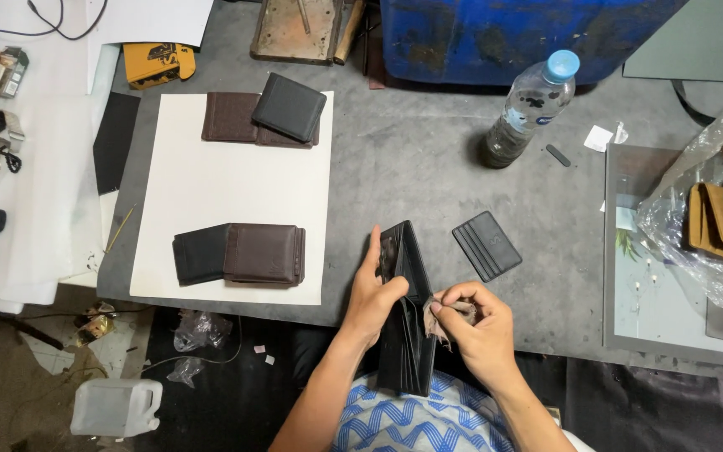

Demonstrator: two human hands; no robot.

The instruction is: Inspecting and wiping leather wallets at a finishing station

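Note:
My left hand (371,295) grips an open black leather wallet (406,335), held upright on edge over the near side of the grey table (403,159). My right hand (479,322) pinches a small brownish cloth (443,320) against the wallet's inner pockets. A black card holder (486,245) lies flat on the table just right of the wallet.
A white sheet (236,180) on the left bears dark brown and black wallets (240,254) in front and more wallets (265,117) at the back. A clear water bottle (530,105) stands behind. A plastic bag of tan leather pieces (713,218) sits on a glass pane at right. A white jug (116,407) lies on the floor.

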